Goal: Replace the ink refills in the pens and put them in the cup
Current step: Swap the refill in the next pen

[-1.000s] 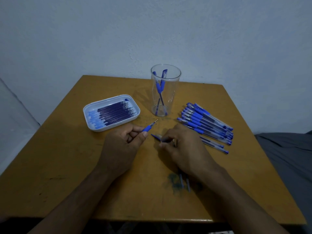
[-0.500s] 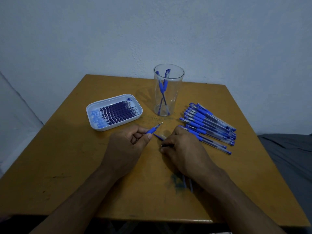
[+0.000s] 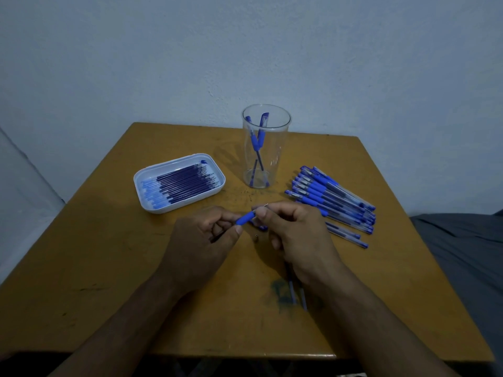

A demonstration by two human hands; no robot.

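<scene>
My left hand (image 3: 202,242) grips a pen (image 3: 245,218) by its blue rubber grip, tip pointing up and to the right. My right hand (image 3: 298,235) pinches the pen's metal tip end between thumb and forefinger. A clear plastic cup (image 3: 265,148) stands at the table's back middle with two blue pens inside. A white tray (image 3: 179,183) of several dark ink refills lies left of the cup. A pile of several blue pens (image 3: 330,198) lies to the right. A blue pen part (image 3: 261,227) lies on the table under my right fingers.
The wooden table (image 3: 109,268) has an ink stain near its front middle, where two thin refills (image 3: 296,292) lie partly under my right wrist. A grey cloth surface (image 3: 462,254) sits off the right edge. A pale wall stands behind.
My right hand has lifted off the table and come up to the tip of the pen in my left hand. The left hand has shifted slightly right.
</scene>
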